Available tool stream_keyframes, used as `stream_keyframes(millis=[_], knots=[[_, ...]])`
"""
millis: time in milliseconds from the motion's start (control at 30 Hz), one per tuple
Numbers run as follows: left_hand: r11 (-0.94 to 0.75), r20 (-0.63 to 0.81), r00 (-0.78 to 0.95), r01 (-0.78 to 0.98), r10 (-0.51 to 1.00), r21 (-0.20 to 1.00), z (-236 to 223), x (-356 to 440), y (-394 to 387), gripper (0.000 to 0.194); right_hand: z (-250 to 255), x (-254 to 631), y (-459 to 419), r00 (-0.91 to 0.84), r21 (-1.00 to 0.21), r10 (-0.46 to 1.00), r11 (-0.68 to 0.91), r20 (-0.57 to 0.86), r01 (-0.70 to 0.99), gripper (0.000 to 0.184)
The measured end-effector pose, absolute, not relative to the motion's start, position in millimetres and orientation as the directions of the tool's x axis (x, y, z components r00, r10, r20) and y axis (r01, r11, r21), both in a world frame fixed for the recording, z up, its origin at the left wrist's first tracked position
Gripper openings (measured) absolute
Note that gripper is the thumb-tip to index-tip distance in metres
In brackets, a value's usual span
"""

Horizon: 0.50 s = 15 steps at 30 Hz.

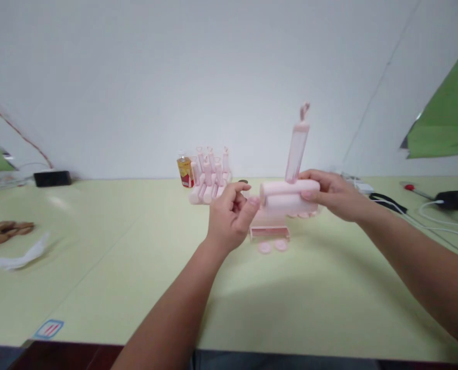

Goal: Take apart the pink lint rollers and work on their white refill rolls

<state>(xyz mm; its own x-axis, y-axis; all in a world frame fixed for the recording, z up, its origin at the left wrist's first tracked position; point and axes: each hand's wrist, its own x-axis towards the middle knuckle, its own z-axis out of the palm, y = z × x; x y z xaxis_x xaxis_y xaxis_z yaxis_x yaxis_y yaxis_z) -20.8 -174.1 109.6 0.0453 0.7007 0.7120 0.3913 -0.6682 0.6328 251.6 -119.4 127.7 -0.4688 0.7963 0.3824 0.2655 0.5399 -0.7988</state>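
The right hand (327, 192), arm from four o'clock, has its grip closed round a pink holder (286, 200) at three o'clock; the left hand (231, 213), half-curled, thumb and forefinger parted, is near its nine-o'clock end.

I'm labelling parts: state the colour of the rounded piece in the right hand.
The rounded piece is pale pink; see head view.
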Motion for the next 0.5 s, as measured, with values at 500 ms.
stream_keyframes(millis=[500], knots=[[-0.234, 0.204, 0.328, 0.053, 0.922, 0.971, 44.6, 49.5, -168.4, 0.044, 28.5, 243.8, -154.0, -0.109, -0.940, 0.958, 0.233, 0.266, -0.249, 0.056]])
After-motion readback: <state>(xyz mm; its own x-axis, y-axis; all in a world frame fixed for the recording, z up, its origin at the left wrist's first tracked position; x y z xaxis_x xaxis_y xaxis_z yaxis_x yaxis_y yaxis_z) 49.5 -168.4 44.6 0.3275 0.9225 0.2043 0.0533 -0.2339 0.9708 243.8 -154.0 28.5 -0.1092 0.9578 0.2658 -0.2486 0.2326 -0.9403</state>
